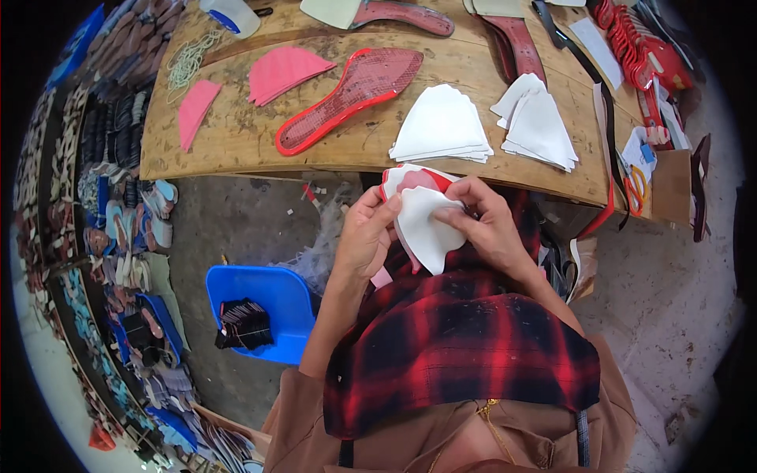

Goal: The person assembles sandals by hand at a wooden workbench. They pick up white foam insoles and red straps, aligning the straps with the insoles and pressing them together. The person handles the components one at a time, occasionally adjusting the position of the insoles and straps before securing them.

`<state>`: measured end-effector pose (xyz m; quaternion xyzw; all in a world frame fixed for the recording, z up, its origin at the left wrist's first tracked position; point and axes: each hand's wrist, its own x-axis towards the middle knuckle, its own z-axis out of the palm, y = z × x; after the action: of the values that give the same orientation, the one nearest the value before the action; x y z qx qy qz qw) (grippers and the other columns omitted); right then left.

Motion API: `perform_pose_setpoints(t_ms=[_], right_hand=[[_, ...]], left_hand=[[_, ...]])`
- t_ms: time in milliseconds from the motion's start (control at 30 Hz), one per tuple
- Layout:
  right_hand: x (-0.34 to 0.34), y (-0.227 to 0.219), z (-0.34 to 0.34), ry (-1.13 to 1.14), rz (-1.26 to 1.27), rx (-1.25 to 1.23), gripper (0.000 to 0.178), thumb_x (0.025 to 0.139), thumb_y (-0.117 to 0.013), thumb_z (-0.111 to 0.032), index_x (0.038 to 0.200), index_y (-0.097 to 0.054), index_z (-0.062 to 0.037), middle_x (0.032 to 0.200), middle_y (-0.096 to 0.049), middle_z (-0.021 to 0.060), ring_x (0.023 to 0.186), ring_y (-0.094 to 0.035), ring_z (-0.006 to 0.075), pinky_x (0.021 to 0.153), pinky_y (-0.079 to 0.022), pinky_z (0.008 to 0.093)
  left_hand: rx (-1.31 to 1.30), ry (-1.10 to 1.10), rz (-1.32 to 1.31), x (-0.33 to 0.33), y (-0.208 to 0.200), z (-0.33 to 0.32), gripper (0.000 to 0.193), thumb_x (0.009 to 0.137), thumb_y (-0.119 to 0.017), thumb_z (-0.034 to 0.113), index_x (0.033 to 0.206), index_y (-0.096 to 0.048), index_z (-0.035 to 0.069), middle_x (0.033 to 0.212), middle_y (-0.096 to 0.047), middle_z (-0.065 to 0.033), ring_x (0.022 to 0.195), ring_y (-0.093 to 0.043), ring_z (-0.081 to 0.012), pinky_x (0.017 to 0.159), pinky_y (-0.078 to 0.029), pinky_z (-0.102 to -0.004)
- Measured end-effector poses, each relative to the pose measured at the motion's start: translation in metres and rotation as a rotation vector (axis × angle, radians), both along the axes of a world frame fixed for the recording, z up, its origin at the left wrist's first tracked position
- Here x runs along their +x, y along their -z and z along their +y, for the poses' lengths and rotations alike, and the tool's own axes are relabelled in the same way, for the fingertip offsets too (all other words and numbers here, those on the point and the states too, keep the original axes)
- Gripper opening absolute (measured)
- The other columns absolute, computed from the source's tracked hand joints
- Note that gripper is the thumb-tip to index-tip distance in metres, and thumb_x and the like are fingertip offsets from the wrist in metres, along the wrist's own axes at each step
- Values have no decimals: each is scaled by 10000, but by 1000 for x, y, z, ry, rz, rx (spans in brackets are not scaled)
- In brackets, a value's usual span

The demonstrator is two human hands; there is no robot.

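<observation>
Over my lap, just off the table's front edge, I hold a white shoe upper piece (430, 229) with red and pink layers along its far edge. My left hand (369, 232) pinches its left side, thumb on top. On the right side, my right hand (487, 221) grips it with thumb and bent fingers. Beyond my hands lie a stack of white cut pieces (441, 126) and a smaller white stack (542, 130). A red-rimmed shoe sole (351, 98) rests left of them, beside pink cut pieces (288, 72) and another pink piece (197, 113).
The wooden table (236, 150) spans the far side. Orange-handled scissors (635, 189) and red straps (623, 51) are at its right. Two more shoe-shaped forms (402, 16) (512, 43) lie at the back. A blue stool (284, 315) bears dark pieces (244, 323); loaded shelves (102, 229) stand left.
</observation>
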<state>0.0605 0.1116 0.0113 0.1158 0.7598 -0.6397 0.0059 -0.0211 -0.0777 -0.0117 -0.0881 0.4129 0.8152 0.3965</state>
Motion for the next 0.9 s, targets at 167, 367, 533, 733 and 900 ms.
perform_pose_setpoints(t_ms=[167,367,533,733,900], right_hand=[[-22,-10,4,222,-84,-323,182,897,-686,-153,957,-528,-84,770,-564,-51,600,-449,-2,496,-324,179],[-61,-14,33,457,-3,-297,223,919,-675,-238,1067,-583,-99,770,-595,-29,540,-450,25,453,-323,199],[-72,-9,41,399,227,697,475,866,-714,-298,1212,-544,-21,1046,-630,151,918,-633,281,781,-495,358],[-35,-31,-18,-211,133,628,429,815,-745,-297,1127,-574,-56,1063,-608,142,870,-633,353,754,-510,395],[-25,4,-4,-73,82,332,163,874,-669,-156,936,-593,-27,744,-582,90,639,-557,205,587,-447,319]], left_hand=[[-51,-99,78,1,17,-3,160,976,-578,157,1082,-545,43,1024,-664,-71,879,-655,-115,801,-556,-300],[-185,-295,144,-5,10,-28,150,978,-562,143,1079,-516,42,1008,-659,-81,824,-664,-113,717,-572,-277],[-266,-329,167,-6,8,-46,158,981,-556,142,1082,-507,31,962,-655,-79,786,-653,-106,679,-553,-262],[-213,-232,200,4,12,-23,149,982,-550,128,1082,-505,26,960,-657,-92,802,-648,-107,713,-540,-260],[-83,-157,116,8,9,-7,162,959,-589,94,1084,-527,13,1025,-666,-109,885,-651,-124,810,-539,-284]])
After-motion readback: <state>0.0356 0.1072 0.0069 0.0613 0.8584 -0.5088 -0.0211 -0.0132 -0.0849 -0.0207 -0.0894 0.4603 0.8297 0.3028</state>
